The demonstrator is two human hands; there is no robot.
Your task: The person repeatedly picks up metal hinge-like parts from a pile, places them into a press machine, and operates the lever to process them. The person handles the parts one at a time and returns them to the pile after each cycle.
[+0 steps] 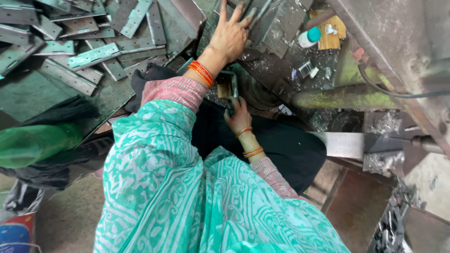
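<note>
Pile of flat metal strips (70,47) at upper left, lying every which way. White bottle (308,37) with teal cap at upper right, near wooden block (328,35). Metal shavings (323,117) scattered over bench.

Left hand (230,35) flat, fingers spread, pressing on metal plate (276,23); plate's long axis runs up-right, away from body.

Right hand (239,117) closed around small dark metal piece (229,89), held upright just below left wrist; its shape unclear.

A flat grey metal plate (262,23) lay tilted on the cluttered desk (281,70), its upper edge under the fingers of the left hand (229,35). Lower down, a small dark metal bracket (228,86) stood upright, gripped at its base by the right hand (239,117).
</note>
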